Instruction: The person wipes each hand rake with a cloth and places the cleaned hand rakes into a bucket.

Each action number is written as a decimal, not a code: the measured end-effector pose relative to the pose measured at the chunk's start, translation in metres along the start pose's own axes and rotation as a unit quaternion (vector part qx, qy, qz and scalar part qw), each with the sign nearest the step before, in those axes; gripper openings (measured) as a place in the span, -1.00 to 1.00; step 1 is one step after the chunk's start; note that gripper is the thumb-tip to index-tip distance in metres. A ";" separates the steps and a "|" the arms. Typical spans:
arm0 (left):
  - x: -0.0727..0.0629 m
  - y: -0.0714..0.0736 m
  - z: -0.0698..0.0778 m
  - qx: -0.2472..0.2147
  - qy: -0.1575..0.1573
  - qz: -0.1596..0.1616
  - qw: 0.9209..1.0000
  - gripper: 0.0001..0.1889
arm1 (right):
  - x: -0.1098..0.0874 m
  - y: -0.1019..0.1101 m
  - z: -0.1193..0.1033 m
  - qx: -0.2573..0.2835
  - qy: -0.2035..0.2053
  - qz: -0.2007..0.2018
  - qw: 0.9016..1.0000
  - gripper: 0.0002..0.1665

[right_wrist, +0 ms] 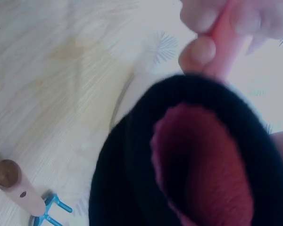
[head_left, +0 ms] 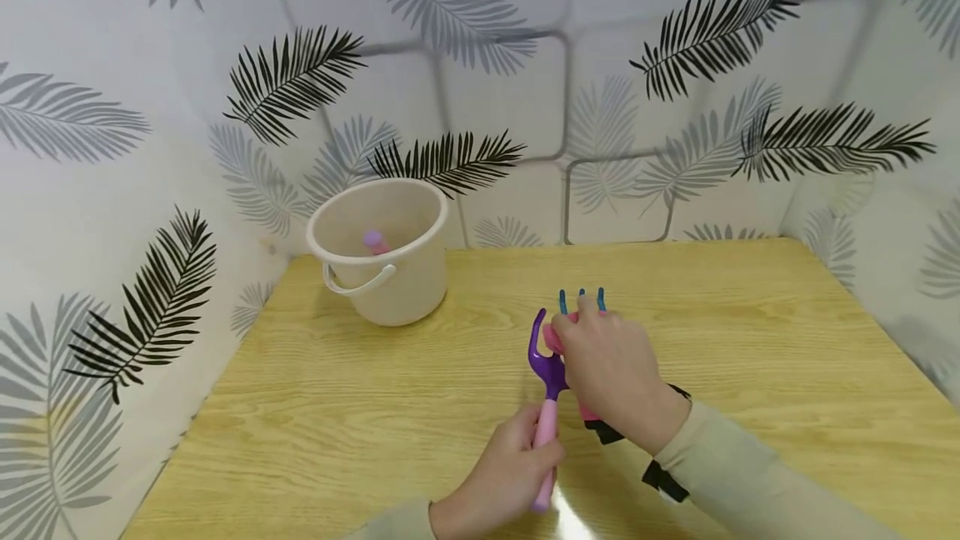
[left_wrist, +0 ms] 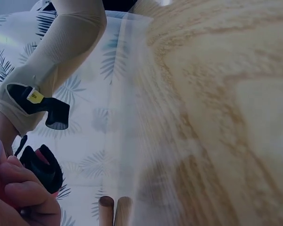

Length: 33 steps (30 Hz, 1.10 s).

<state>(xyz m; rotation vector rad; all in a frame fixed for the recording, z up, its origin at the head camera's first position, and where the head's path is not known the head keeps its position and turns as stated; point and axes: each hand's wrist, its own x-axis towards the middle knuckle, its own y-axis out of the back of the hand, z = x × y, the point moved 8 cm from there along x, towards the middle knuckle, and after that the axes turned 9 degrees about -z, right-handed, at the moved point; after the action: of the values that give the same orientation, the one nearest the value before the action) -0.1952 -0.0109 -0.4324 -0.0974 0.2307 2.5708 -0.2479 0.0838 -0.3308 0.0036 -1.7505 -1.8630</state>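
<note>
My left hand (head_left: 498,469) grips the pink handle of a small hand fork (head_left: 552,377), its purple head pointing away and up. In my right hand (head_left: 611,365) is a pink glove (head_left: 553,340) with a black cuff, held against the purple head; fingers and fabric hide part of the tines. The right wrist view looks into the glove's open cuff (right_wrist: 203,165), lined in pink. Just beyond the right hand, blue tines (head_left: 602,298) of another fork show; its wooden handle (right_wrist: 26,193) appears in the right wrist view.
A white bucket (head_left: 405,294) stands at the back left of the wooden table (head_left: 337,407), its handle hanging at the front. Inside it a pink and purple item (head_left: 375,242) sticks up. A leaf-patterned covering (head_left: 510,107) rises behind the table.
</note>
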 end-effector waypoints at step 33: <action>0.000 0.009 -0.007 -0.005 0.024 -0.001 1.000 -0.78 | 0.000 0.008 -0.027 0.035 0.080 -0.059 0.994 -0.71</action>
<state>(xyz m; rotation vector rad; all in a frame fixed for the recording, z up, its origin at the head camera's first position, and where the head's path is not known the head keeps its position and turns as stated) -0.1998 -0.0199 -0.4380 -0.1629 0.2363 2.5708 -0.2342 0.0597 -0.3272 0.2815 -1.7350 -1.8267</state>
